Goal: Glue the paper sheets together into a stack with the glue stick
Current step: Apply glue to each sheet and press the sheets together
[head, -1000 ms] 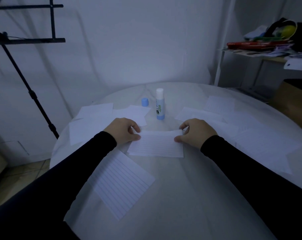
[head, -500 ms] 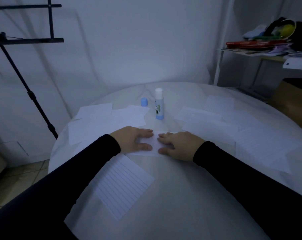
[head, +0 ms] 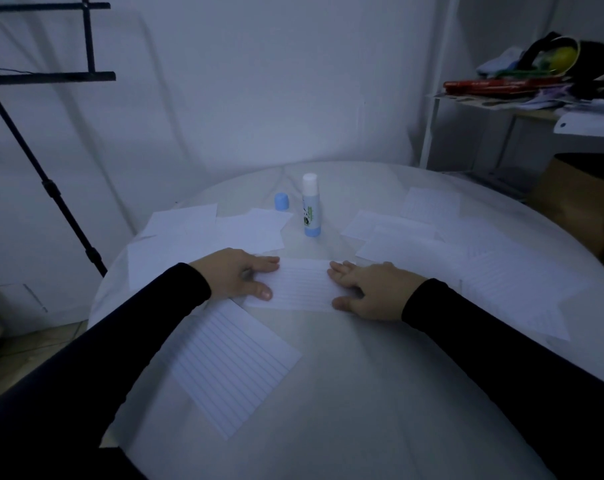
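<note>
**Hands flat on lined sheet**

Lined sheet point(head: 300, 285) lies on bench point(head: 362, 393), just in front of upright glue stick point(head: 310, 206). Left hand point(head: 236, 273) and right hand point(head: 369, 289), fingers straight, press its two ends. Blue cap point(head: 281, 201) left of glue stick.

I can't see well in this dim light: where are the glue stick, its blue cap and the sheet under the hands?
glue stick point(head: 310, 209), head view, label.
blue cap point(head: 281, 201), head view, side.
sheet point(head: 302, 285), head view, lined middle.
</note>
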A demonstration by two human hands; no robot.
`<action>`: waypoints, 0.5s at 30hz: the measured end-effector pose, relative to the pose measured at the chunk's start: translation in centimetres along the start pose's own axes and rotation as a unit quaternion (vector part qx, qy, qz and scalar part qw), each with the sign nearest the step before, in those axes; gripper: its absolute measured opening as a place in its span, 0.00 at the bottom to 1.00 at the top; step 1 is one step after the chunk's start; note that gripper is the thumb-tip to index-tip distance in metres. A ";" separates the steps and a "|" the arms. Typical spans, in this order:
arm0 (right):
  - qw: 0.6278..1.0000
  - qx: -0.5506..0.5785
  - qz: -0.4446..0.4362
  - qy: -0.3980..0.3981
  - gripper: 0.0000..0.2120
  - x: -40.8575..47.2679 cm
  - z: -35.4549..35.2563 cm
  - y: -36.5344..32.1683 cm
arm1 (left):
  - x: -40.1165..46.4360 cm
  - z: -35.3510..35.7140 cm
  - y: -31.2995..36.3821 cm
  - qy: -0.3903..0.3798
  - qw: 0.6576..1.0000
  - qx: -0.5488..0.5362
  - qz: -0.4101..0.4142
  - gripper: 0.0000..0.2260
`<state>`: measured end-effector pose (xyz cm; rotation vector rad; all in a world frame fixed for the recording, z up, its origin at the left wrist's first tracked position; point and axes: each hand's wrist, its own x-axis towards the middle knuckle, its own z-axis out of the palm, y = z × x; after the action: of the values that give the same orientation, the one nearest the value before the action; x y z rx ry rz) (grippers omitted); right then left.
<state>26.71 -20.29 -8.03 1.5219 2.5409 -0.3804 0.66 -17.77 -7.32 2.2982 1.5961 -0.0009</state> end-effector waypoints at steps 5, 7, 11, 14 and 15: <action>0.998 -0.017 0.010 0.060 0.30 0.1 -0.6 -0.9 | -0.7 -0.7 0.9 0.042 0.999 -0.004 -0.015 0.27; 0.994 0.006 -0.002 0.110 0.29 0.5 -0.5 -1.6 | -1.5 -1.6 1.2 0.068 0.997 -0.028 -0.009 0.23; 0.983 0.064 -0.025 0.168 0.26 1.4 -0.1 -2.9 | -3.3 -3.0 0.9 0.047 0.997 -0.052 -0.024 0.16; 0.987 0.045 0.003 0.157 0.30 1.7 -0.1 -3.1 | -4.4 -2.5 0.0 -0.015 0.997 -0.026 -0.074 0.20; 0.988 0.046 0.023 0.142 0.32 1.8 -0.1 -3.1 | -4.7 -2.2 -0.3 -0.025 0.996 -0.032 -0.079 0.21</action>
<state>23.16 -20.15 -7.94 1.7807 2.7272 -0.2955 -1.77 -21.36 -4.47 2.1012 1.7221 -0.0453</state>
